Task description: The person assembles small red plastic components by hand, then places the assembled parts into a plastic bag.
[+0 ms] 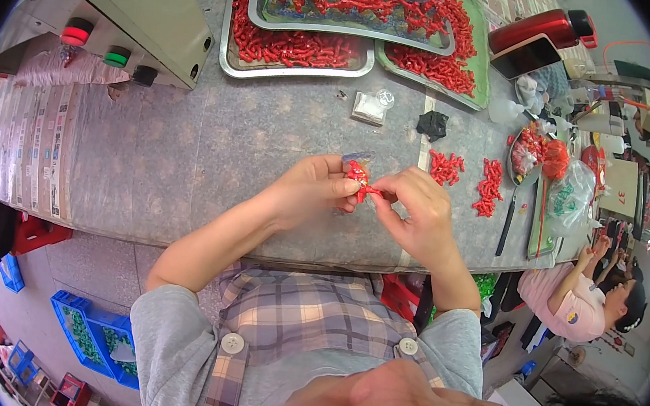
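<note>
Red plastic part [364, 185] sits pinched between my left hand [312, 192] and right hand [418, 210] above the worktop [187, 157]; loosened fingertips could drop it.

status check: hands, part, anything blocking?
Left hand pinches a small clear bag of red parts. Right hand holds one small red part at the bag. Nothing between them; loose red piles lie apart, to the right.

Open grey tabletop [188, 149] leftward, red-part trays [300, 58] ahead (loose red piles [466, 182] rightward).
</note>
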The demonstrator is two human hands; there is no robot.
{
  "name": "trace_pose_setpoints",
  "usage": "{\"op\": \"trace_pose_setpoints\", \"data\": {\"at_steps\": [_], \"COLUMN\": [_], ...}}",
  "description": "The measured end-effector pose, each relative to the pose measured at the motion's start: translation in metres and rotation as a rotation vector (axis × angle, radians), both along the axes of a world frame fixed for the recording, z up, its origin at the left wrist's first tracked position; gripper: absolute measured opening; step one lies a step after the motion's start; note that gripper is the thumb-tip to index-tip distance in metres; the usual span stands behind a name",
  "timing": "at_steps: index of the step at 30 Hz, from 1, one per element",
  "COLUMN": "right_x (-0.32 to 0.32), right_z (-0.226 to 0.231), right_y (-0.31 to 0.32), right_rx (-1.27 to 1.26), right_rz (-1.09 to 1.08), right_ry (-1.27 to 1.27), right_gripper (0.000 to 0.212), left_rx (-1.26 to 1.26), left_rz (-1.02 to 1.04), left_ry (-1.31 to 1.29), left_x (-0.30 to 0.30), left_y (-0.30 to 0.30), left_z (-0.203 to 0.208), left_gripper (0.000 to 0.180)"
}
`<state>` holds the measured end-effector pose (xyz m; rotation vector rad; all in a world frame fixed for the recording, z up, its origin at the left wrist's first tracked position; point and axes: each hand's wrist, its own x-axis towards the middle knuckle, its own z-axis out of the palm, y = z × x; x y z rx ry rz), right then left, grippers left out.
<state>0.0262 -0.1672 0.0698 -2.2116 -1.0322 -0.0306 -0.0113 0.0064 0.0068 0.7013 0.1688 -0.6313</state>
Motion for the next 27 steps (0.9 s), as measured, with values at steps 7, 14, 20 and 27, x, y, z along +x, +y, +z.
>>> {"op": "trace_pose_setpoints", "data": {"at_steps": [7, 14, 20, 27], "right_x": [-0.0029, -0.0048, -0.0054, -0.0069], "right_z": [0.0010, 0.0011, -0.0005, -0.0021], "right_y": [-0.0018, -0.0027, -0.0054, -0.0064], "right_rx": [-0.005, 0.025, 0.025, 0.030], "right_rz": [0.000, 0.036, 0.053, 0.068], "right_ry": [-0.007, -0.049, -0.100, -0.142], "right_gripper": [0.014, 0.016, 0.017, 0.018], "left_rx": [0.017, 0.022, 0.042, 0.044], "left_rz": [0.000, -0.001, -0.010, 0.005], "left_ry": [-0.036, -0.151, -0.153, -0.182], "left_x": [-0.0002, -0.0019, -0.0017, -0.0023], "left_y": [-0.0007, 0.0022, 0.0012, 0.0010], "left_z": [-0.0008, -0.0088, -0.0077, -0.0074], "left_gripper": [0.019, 0.034, 0.038, 0.037]}}
